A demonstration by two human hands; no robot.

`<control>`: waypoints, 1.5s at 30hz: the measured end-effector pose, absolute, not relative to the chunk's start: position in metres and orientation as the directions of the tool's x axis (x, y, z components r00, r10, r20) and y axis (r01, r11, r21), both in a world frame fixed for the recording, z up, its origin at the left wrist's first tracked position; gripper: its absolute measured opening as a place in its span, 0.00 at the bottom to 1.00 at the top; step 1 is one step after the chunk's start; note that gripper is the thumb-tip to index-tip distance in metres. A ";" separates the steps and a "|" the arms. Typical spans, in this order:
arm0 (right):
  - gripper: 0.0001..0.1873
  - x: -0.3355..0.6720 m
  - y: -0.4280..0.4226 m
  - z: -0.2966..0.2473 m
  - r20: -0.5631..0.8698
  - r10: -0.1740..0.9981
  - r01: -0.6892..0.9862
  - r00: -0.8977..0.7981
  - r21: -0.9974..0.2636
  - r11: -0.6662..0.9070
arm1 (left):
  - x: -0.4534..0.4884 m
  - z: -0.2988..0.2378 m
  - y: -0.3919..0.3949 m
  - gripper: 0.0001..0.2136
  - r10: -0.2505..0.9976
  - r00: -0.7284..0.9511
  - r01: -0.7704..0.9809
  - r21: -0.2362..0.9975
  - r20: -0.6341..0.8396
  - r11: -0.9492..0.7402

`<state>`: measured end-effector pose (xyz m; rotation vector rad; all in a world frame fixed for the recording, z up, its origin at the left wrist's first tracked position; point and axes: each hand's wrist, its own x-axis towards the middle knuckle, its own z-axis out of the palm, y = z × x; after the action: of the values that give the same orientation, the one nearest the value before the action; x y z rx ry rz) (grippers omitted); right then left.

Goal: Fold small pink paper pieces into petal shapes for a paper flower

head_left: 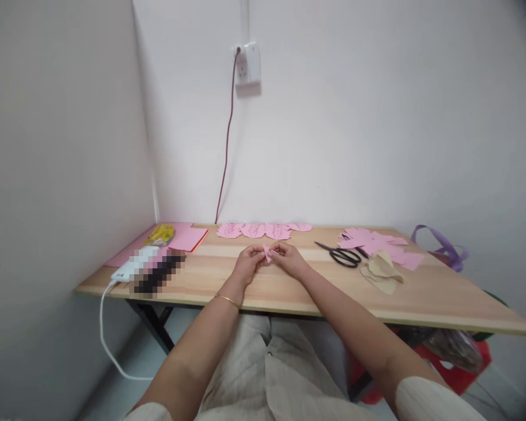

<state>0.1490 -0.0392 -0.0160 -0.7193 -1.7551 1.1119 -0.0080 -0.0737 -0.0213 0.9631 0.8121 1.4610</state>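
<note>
Far to the left of the fingers, at the desk's (298, 295) back corner, lie flat pink sheets (188, 238) with a yellow packet (159, 235) resting on them, probably kept there as stock out of the way. Nearer, just left of the fingers, a white device (129, 268) sits at the front edge beside a blurred-out item. Its white cable (103, 327) hangs off the desk toward the floor.

The left hand (248, 263), a thin gold bracelet (227, 300) on its wrist, meets the right hand (290, 258) above the middle of the desk. Between them is the small pink paper piece (267, 252). The fingers (258, 251) of both hands are closed on it from opposite sides, held just off the wood. A two-sided pinch like this seems meant to steady something so small and thin.

Directly behind the fingers, near the wall, a row of pink cut shapes (263, 230) lies edge to edge, apparently laid out in order.

To the right of the fingers, black scissors (344, 255) rest closed and flat, within easy reach of the right hand. Beyond them is a loose heap of pink offcuts (377, 241), with crumpled tan paper pieces (382, 272) just in front. Furthest right, a purple ribbon (442, 245) trails over the desk's far edge.
</note>
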 end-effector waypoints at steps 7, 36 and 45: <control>0.15 0.147 -0.046 -0.010 0.357 0.839 0.078 -0.410 -0.903 0.423 | -0.005 -0.023 -0.072 0.18 0.992 -0.030 -0.417 0.901 0.119 -0.121; 0.16 0.155 -0.043 -0.006 0.231 0.856 -0.028 -0.463 -0.969 0.247 | -0.006 -0.020 -0.073 0.11 0.991 -0.030 -0.288 0.948 0.131 -0.134; 0.15 0.149 -0.046 -0.006 0.305 0.845 -0.031 -0.440 -0.945 0.325 | -0.007 -0.023 -0.071 0.11 0.990 0.014 -0.179 0.974 0.143 -0.138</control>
<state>0.1487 -0.0457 -0.0057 -0.7370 -1.7050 1.2414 -0.0072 -0.0707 -0.0229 1.1889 0.9857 1.3709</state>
